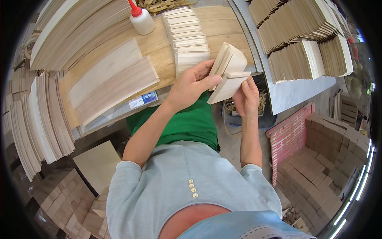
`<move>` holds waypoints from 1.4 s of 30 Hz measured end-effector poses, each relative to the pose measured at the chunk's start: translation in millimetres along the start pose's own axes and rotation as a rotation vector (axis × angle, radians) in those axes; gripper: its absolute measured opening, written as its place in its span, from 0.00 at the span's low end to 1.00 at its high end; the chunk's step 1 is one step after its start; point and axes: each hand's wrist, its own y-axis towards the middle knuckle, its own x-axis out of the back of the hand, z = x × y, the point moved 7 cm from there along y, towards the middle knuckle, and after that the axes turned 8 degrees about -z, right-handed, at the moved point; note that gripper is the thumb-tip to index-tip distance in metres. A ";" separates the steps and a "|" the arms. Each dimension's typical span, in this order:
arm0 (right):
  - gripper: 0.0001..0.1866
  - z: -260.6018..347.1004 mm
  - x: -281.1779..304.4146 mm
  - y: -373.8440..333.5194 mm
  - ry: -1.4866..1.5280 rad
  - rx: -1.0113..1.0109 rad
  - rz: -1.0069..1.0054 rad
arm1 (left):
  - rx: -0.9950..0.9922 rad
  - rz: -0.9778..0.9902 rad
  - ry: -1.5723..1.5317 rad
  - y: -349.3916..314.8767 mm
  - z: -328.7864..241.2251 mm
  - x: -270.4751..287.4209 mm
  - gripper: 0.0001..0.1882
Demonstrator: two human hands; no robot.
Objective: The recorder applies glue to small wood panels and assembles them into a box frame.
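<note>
My left hand (pixel 195 83) is closed around a small stack of pale wooden boards (pixel 234 59), its thumb pressed along their near side. Just in front of that stack, my right hand (pixel 247 97) pinches a flat wooden piece (pixel 225 90) with a narrow strip along its upper edge. The piece is tilted and overlaps the stack; whether they touch is hard to tell. Beyond my left hand, a row of overlapping small wooden pieces (pixel 187 34) lies on the wooden tabletop (pixel 225 24). Two thin wooden sheets (pixel 117 89) lie left of it.
A white squeeze bottle (pixel 142 23) with a red cap stands at the back, near tan bands (pixel 161 4). Stacked wooden sheets (pixel 79 34) fill the left; more stacks (pixel 296 24) cover a grey table (pixel 302 93) at right. A red crate (pixel 288 133) and piled wooden blocks (pixel 310 171) sit lower right.
</note>
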 end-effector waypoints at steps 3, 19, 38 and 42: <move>0.15 1.4 2.1 -1.7 -0.035 -0.030 0.034 | -0.018 -0.032 0.018 2.0 4.0 8.7 0.25; 0.14 46.8 -13.3 34.8 -0.534 0.021 -0.184 | -0.045 -0.158 0.399 35.7 -29.3 7.2 0.33; 0.25 66.8 -25.4 169.9 -0.792 0.088 -0.202 | -0.404 -0.547 0.711 134.3 -31.6 -8.6 0.36; 0.24 59.1 -24.1 241.4 -0.855 -0.040 -0.148 | -0.107 -0.665 0.627 180.0 -25.8 4.2 0.41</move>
